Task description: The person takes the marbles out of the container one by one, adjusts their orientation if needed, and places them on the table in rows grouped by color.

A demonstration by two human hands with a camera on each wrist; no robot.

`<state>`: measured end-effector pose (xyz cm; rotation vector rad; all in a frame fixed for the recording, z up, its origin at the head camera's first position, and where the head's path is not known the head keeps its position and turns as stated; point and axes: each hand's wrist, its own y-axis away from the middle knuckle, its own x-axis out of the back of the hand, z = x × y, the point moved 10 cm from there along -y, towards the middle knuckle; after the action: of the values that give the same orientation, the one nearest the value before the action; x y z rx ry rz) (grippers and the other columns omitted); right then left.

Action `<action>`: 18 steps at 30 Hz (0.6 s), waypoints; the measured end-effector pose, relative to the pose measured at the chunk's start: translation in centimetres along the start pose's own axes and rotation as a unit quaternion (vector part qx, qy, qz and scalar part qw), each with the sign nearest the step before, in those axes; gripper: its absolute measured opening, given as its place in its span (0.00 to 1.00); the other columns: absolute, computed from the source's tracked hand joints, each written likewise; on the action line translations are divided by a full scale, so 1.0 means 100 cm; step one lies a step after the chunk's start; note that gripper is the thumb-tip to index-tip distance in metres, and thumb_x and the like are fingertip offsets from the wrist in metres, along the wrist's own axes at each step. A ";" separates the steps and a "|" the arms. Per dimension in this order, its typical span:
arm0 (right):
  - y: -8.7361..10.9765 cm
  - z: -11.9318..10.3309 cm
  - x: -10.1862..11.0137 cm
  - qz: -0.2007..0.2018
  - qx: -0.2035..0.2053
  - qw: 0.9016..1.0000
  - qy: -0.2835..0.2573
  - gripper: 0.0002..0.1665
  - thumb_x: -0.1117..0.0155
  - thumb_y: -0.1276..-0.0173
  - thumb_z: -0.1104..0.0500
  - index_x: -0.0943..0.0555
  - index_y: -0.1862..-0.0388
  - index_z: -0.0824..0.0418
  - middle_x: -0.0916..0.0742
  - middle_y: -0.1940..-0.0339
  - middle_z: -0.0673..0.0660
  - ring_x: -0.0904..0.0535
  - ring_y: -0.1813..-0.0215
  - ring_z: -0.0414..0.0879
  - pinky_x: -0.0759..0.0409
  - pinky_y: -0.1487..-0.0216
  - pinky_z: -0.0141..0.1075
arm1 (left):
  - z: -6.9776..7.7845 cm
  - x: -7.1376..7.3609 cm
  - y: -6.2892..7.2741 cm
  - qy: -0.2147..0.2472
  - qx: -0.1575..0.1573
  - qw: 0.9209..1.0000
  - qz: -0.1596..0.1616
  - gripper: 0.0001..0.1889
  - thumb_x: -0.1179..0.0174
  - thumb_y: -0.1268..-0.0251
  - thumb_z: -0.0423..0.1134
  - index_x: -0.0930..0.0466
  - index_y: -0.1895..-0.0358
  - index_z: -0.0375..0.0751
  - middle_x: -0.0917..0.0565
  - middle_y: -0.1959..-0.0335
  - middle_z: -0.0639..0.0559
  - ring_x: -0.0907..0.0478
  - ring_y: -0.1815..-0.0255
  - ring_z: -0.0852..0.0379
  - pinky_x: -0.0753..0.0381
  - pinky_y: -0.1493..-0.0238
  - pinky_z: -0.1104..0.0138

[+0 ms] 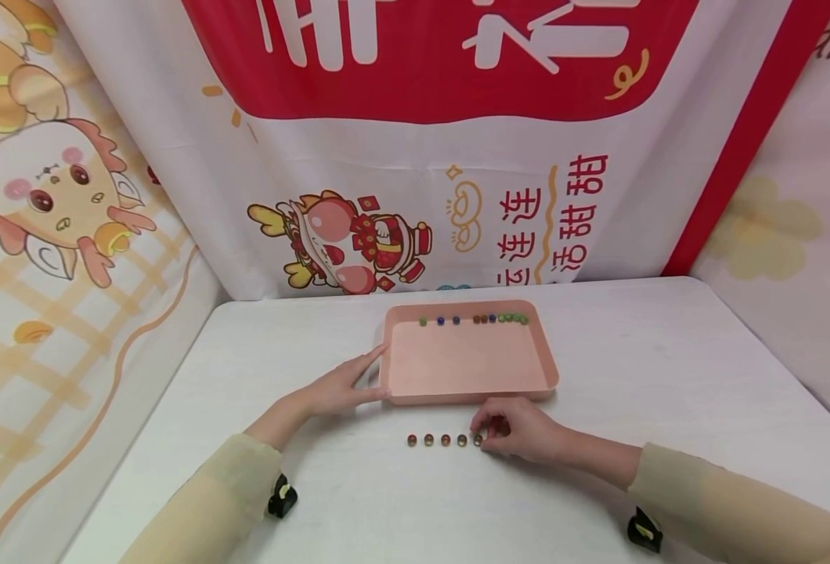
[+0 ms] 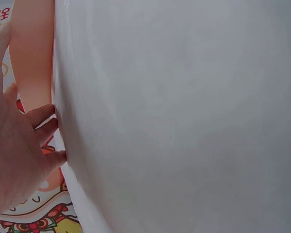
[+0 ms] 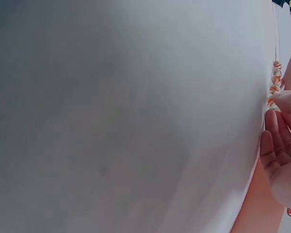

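In the head view my left hand (image 1: 341, 389) rests against the left side of the pink tray (image 1: 471, 398), fingers extended and thumb spread toward the near corner. The left wrist view shows those fingertips (image 2: 47, 110) by the tray wall. In front of the tray, my right hand (image 1: 521, 429) pinches a glass marble (image 1: 479, 440) between thumb and fingertips, at the right end of a row. Several amber-brown marbles (image 1: 445, 440) make up that row on the table, spaced slightly apart. In the right wrist view the right hand (image 3: 283, 150) is at the row's end.
Along the tray's far inner wall sit several marbles: a green one (image 1: 423, 321), blue ones (image 1: 440, 321), brown ones (image 1: 477, 319) and a green group (image 1: 510, 318). A white cloth covers the table (image 1: 359, 509). Printed cloth hangings (image 1: 401, 157) stand at the back and sides.
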<state>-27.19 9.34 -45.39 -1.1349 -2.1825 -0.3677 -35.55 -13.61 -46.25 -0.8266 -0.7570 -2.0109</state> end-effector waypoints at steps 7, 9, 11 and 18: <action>0.001 -0.017 0.018 0.021 0.008 1.000 0.003 0.11 0.29 0.40 0.66 0.16 0.58 0.55 0.17 0.63 0.44 0.23 0.64 0.39 0.21 0.67 0.32 | 0.000 0.001 0.001 0.002 0.000 1.000 0.002 0.48 0.41 0.40 0.66 0.57 0.21 0.62 0.49 0.22 0.48 0.54 0.23 0.45 0.51 0.28 0.45; -0.001 -0.026 0.028 0.033 0.020 0.999 0.008 0.11 0.28 0.39 0.65 0.16 0.58 0.55 0.17 0.64 0.43 0.22 0.64 0.39 0.21 0.66 0.32 | 0.001 0.001 0.001 0.004 0.000 1.000 0.002 0.48 0.41 0.39 0.65 0.58 0.21 0.62 0.49 0.22 0.49 0.54 0.23 0.45 0.51 0.28 0.45; -0.004 -0.034 0.040 0.050 0.036 0.998 0.013 0.11 0.28 0.39 0.64 0.16 0.58 0.55 0.17 0.65 0.44 0.22 0.65 0.40 0.20 0.67 0.33 | 0.002 0.001 0.002 0.003 0.000 1.000 0.003 0.47 0.41 0.39 0.64 0.57 0.21 0.62 0.49 0.22 0.48 0.54 0.23 0.45 0.51 0.28 0.45; -0.020 -0.041 0.081 0.103 0.047 0.993 0.019 0.09 0.29 0.37 0.63 0.16 0.58 0.54 0.15 0.61 0.49 0.22 0.63 0.42 0.19 0.65 0.35 | 0.003 0.001 0.002 0.000 -0.001 1.000 0.003 0.46 0.40 0.37 0.61 0.57 0.21 0.61 0.49 0.22 0.48 0.54 0.23 0.45 0.51 0.28 0.45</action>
<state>-30.53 11.20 -36.92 -1.2760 -2.0059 -0.1931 -35.35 -13.54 -46.01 -0.8290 -0.7513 -2.0061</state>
